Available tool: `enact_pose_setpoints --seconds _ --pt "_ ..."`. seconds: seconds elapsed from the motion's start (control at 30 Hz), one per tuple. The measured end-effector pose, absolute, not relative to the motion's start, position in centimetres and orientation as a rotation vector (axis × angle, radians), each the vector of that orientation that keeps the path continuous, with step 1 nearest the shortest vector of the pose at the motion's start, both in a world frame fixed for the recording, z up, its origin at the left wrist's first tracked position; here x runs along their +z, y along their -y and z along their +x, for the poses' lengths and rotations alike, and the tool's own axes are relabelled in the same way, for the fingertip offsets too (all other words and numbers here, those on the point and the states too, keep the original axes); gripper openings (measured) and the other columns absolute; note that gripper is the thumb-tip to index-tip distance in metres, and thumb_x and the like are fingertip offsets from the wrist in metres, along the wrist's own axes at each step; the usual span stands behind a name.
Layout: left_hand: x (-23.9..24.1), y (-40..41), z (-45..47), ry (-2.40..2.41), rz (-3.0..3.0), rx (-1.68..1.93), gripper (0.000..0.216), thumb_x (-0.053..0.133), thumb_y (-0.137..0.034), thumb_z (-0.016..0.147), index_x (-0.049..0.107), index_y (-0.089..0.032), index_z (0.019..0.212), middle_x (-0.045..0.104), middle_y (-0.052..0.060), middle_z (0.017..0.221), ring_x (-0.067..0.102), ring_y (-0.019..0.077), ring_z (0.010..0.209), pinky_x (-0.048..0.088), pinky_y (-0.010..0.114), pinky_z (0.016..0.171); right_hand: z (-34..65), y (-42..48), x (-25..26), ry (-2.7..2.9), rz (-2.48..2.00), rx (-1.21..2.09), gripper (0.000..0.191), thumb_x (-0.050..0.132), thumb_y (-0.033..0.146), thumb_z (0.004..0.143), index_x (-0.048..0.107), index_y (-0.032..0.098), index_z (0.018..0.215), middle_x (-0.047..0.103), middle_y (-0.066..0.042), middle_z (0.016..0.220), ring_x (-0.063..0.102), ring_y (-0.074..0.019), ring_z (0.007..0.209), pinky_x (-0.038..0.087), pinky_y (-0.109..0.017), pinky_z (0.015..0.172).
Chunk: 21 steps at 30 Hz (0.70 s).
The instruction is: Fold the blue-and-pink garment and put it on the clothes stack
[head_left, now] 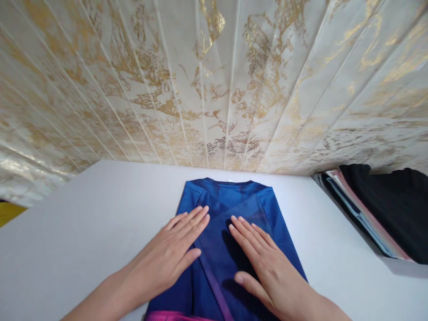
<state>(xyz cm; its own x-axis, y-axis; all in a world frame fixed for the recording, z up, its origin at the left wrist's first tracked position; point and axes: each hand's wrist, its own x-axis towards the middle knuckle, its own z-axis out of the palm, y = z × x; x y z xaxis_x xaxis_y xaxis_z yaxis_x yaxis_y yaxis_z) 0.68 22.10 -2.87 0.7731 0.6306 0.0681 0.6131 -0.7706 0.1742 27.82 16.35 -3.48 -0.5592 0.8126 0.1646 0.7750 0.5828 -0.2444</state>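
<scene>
A blue shirt (pixel 234 200) lies folded inward along its sides on the white table, its neckline pointing away from me. A purple stripe runs down its middle, and a pink band shows at the bottom edge of the view. Flat on the shirt's left part rests my left hand (pixel 177 249), fingers stretched out and thumb apart. Over the right part is my right hand (pixel 264 263), also with straight fingers and a spread thumb; it casts a dark shadow on the cloth. Neither hand grips anything.
On the right of the white table (pixel 100 223) sits a stack of folded clothes (pixel 384 209), with a black garment on top and grey, blue and pink layers below. A pale curtain with gold patterns (pixel 200 89) hangs behind the table. Something yellow (pixel 10 213) shows at far left.
</scene>
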Motion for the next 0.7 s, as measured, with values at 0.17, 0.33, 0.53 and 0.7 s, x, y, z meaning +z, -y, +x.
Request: enact_pose_setpoints --seconds 0.17,0.33,0.53,0.7 --pt "-2.5 -20.5 1.4 -0.882 2.688 0.059 0.087 0.052 -0.058 0.089 0.000 -0.026 0.151 0.008 0.006 0.158 0.013 0.0243 0.144 0.017 0.044 0.116 27.4 -15.6 -4.3 2.618 -1.246 0.134 0.084 0.049 0.054 0.089 0.010 0.013 0.151 0.019 -0.014 0.154 0.021 -0.0302 0.142 0.036 -0.048 0.109" --pt "-3.3 -20.6 1.3 -0.929 2.637 -0.022 0.102 0.066 -0.056 0.079 -0.001 -0.029 0.151 0.005 0.006 0.157 0.011 0.0263 0.144 0.014 0.047 0.116 27.1 -15.6 -4.9 2.663 -1.282 0.151 0.088 0.051 0.060 0.086 0.014 0.014 0.151 0.019 -0.015 0.154 0.021 -0.0344 0.141 0.034 -0.054 0.108" --pt "-2.1 -20.3 1.1 -0.919 2.665 0.028 0.084 0.048 -0.062 0.089 0.003 -0.028 0.151 0.012 0.006 0.156 0.017 0.0263 0.143 0.018 0.047 0.115 28.0 -15.9 -3.9 2.616 -1.295 0.275 0.078 0.046 0.056 0.091 0.015 0.017 0.151 0.019 -0.013 0.155 0.023 -0.0296 0.141 0.034 -0.051 0.109" --pt "0.1 -18.0 2.9 -0.770 2.715 0.147 0.069 0.040 -0.049 0.098 0.003 -0.026 0.151 0.018 0.004 0.155 0.024 0.0233 0.141 0.027 0.038 0.113 30.5 -17.5 -2.7 2.410 -1.435 0.221 0.057 0.037 0.035 0.098 0.016 0.026 0.151 0.026 -0.007 0.154 0.026 -0.0212 0.141 0.034 -0.046 0.111"
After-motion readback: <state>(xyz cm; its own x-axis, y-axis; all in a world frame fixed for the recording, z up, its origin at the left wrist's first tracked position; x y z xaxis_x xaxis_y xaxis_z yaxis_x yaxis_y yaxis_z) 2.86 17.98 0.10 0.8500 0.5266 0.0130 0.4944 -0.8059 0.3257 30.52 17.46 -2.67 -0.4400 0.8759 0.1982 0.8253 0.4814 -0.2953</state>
